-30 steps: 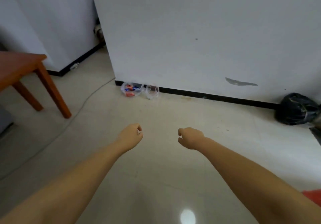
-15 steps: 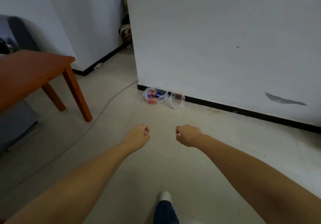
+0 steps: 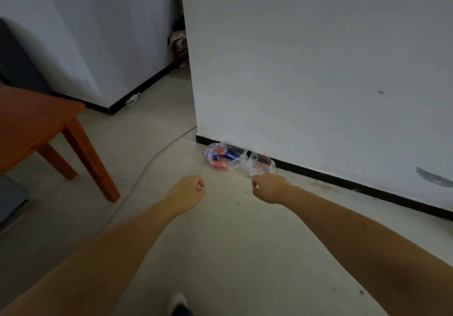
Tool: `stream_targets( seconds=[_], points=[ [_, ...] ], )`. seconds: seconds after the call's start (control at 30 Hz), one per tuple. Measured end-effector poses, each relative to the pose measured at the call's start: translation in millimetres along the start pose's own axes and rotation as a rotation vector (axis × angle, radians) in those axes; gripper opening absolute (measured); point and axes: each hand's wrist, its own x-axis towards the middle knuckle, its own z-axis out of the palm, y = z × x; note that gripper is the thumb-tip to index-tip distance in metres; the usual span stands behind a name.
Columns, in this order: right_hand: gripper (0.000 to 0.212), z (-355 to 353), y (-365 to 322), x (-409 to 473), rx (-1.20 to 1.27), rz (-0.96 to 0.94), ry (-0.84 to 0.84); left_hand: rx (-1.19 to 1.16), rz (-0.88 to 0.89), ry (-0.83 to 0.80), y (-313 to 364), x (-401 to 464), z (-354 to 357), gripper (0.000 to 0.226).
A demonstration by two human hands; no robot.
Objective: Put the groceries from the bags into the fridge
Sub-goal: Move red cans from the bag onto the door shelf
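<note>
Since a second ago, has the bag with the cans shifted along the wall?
No. The bag with the cans still sits on the floor against the black baseboard, just right of the wall corner. Only the camera came closer.

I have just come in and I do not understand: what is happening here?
A person stands facing two clear bags on the floor by the wall. The left bag holds cans and red packets; the right bag holds something I cannot make out. Both arms reach forward, but the left hand and right hand are curled and hold nothing. No bag is touched yet, and no fridge is in view.
</note>
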Motion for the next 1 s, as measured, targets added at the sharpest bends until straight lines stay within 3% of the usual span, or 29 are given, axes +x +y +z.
stream_targets(
  seconds=[0.23, 0.47, 0.73, 1.0],
  points=[
    [0.028, -39.9, -15.9, 184.9, 0.047, 0.093, 0.011, 0.020, 0.057, -0.051, -38.0, 178.3, -53.8, 0.015],
    [0.037, -86.7, -25.1, 305.9, 0.210, 0.202, 0.001, 0.123, 0.132, -0.165, -53.0, 350.1, -112.3, 0.019],
    [0.036, -90.0, 48.6, 447.7, 0.344, 0.362, -0.071, 0.187, 0.264, -0.398, -50.0, 523.2, -75.3, 0.016],
    [0.034, -56.5, 88.4, 615.3, 0.448, 0.398, -0.214, 0.183, 0.199, -0.506, -92.8, 694.9, -16.1, 0.015]
  ],
)
